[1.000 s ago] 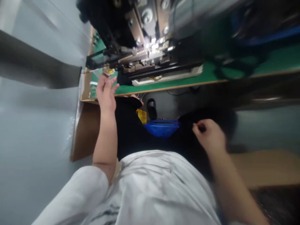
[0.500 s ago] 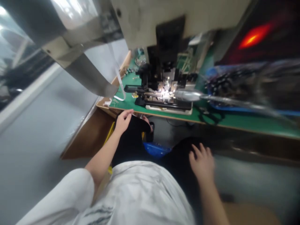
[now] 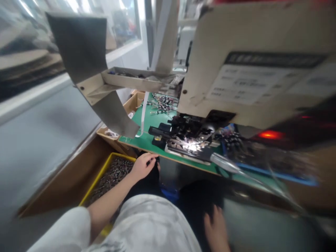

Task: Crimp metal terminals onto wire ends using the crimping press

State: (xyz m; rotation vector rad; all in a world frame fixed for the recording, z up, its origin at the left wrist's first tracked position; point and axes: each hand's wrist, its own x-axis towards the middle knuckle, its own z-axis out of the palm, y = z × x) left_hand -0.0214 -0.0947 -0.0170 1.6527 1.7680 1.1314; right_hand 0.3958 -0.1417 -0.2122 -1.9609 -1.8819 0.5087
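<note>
My left hand (image 3: 143, 164) rests on my black-clad left knee, just under the front edge of the green bench (image 3: 147, 140). Its fingers curl loosely against the dark cloth and I cannot make out anything in them. My right hand (image 3: 216, 227) lies low on my right thigh, blurred by motion, fingers stretched forward and holding nothing. A black press tool (image 3: 183, 134) with a bright lit spot sits on the bench ahead of my left hand, under a large beige machine housing (image 3: 252, 70).
A yellow bin (image 3: 110, 175) of small dark parts stands low on the left beside a brown cardboard wall (image 3: 65, 178). A grey metal chute (image 3: 110, 112) hangs above the bench corner. Loose wired parts (image 3: 162, 103) lie at the back; a blue tray (image 3: 275, 164) sits right.
The view has tilted up, showing more of the machine and the yellow bin. My left hand dropped from the bench edge to my knee. My right hand slid lower on my thigh.
</note>
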